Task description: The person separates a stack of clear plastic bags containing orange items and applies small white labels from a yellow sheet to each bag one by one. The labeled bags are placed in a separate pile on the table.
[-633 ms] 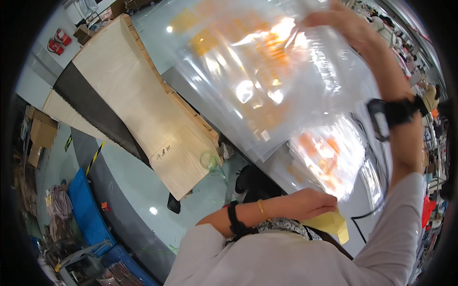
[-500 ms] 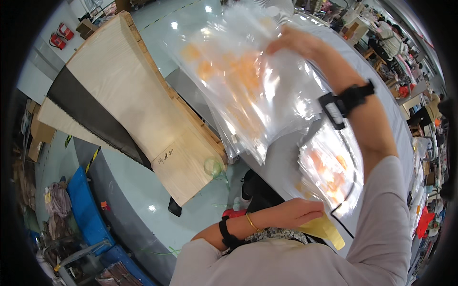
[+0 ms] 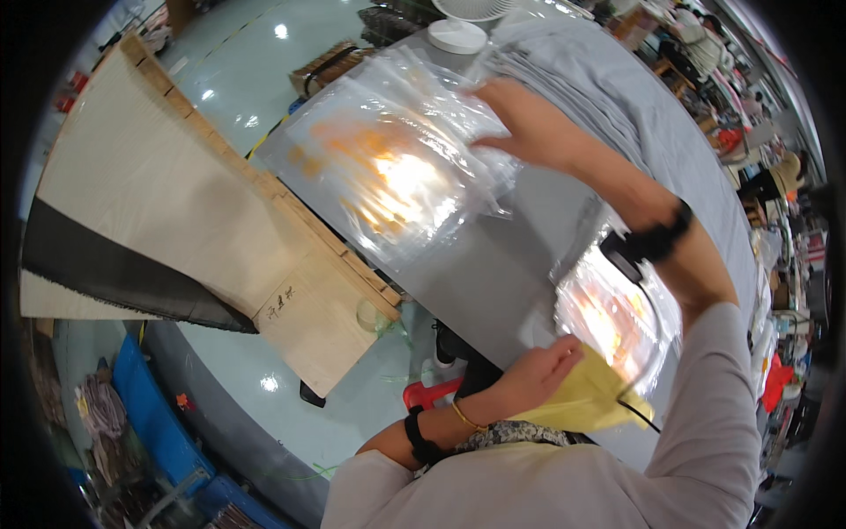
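My right hand [image 3: 520,128] is open above the far right edge of a stack of clear plastic bags [image 3: 352,154] printed in orange. Its thumb and fingers are apart, and whether they touch the plastic is hard to tell. The stack lies on the grey table [image 3: 476,273], glaring with reflected light. Close to my body, my left hand [image 3: 539,377] is closed, fingers curled together; what they hold, if anything, is hidden. Beside it spreads a yellow sheet [image 3: 590,397]. A second pile of clear orange-printed bags [image 3: 608,309] lies just beyond that sheet.
A pale wooden board [image 3: 176,185] with a dark covering stands along the table's left side, a roll of clear tape [image 3: 370,315] at its near end. Grey cloth [image 3: 582,79] lies bunched on the far right. A white fan [image 3: 458,35] stands at the far edge. Below is a red stool [image 3: 427,394].
The raised clear bags have come down flat on the table at the left, and my right hand has let go of them. My left hand has shifted slightly left and up. The view has turned.
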Demonstrator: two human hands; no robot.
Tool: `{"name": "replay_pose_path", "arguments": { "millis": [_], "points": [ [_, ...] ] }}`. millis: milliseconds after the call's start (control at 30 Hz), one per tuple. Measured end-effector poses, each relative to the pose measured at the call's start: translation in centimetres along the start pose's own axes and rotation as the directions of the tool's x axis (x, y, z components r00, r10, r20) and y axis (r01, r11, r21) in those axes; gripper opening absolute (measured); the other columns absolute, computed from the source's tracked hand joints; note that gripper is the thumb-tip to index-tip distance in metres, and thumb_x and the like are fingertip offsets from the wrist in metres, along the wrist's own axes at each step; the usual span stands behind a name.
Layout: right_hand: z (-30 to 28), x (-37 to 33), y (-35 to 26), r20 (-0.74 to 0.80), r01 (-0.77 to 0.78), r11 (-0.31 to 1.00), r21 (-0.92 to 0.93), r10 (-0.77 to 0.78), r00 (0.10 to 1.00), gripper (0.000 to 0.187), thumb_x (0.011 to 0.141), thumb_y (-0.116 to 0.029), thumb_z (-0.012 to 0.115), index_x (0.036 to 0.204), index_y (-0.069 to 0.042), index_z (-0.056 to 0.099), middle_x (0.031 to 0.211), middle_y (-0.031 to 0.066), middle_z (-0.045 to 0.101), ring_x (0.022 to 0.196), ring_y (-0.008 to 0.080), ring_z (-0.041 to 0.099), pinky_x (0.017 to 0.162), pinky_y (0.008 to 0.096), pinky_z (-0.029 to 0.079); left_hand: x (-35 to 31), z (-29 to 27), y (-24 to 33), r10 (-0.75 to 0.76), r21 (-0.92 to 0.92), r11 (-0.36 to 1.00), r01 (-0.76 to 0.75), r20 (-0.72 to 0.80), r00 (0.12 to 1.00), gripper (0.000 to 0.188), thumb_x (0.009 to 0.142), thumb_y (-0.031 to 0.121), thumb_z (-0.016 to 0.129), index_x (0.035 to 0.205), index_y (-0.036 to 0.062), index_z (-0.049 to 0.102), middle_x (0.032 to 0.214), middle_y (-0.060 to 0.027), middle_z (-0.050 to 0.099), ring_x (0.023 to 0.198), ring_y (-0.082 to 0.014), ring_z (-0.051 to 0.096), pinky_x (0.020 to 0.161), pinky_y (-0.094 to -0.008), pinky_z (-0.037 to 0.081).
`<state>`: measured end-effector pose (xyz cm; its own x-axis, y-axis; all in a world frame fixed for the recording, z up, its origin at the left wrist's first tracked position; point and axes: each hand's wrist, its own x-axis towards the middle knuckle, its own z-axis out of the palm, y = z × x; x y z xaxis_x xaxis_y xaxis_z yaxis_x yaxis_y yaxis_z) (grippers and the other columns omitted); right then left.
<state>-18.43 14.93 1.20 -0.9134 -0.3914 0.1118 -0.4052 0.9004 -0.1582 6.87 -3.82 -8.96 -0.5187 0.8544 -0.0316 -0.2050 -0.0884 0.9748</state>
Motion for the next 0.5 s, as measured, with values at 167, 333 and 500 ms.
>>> {"name": "replay_pose_path", "arguments": {
  "millis": [167,333,500],
  "points": [
    [-10.7,-21.5,-8.1,0.615,-0.487,0.829,0.275,0.238,0.752,0.055,0.098,-0.031,0.079,0.144,-0.007,0.06,0.106,0.0112,0.077,0.103,0.0286,0.076,0.091,0.0388,0.057,1.0,1.4,1.0,0.098,-0.049,0.993,-0.107,-0.156,0.983,0.019,0.114,0.022,0.054,0.109,0.0046,0.053,0.077,0.0026,0.044,0.069,-0.0049,0.039,0.06,-0.0272,0.037],
    [-8.6,-36.3,-14.7,0.175,-0.752,0.546,0.369,0.754,0.633,0.039,0.091,-0.015,0.083,0.122,-0.004,0.064,0.089,0.0063,0.069,0.076,0.0205,0.062,0.076,0.0347,0.052,2.7,5.2,2.1,0.203,-0.167,0.958,-0.231,-0.168,0.965,0.021,0.115,0.025,0.053,0.107,0.0061,0.058,0.075,0.0065,0.046,0.066,-0.0024,0.04,0.056,-0.0253,0.035],
    [-8.3,-44.3,-17.7,0.124,-0.801,0.427,0.421,0.847,0.517,0.031,0.089,-0.017,0.083,0.116,-0.007,0.071,0.092,0.0086,0.068,0.078,0.0228,0.062,0.074,0.0333,0.051,1.4,9.0,2.9,0.055,-0.417,0.908,0.037,0.208,0.977,0.026,0.115,0.022,0.053,0.13,0.0026,0.06,0.108,-0.0001,0.07,0.093,-0.0035,0.062,0.08,-0.0231,0.052]
  ]
}}
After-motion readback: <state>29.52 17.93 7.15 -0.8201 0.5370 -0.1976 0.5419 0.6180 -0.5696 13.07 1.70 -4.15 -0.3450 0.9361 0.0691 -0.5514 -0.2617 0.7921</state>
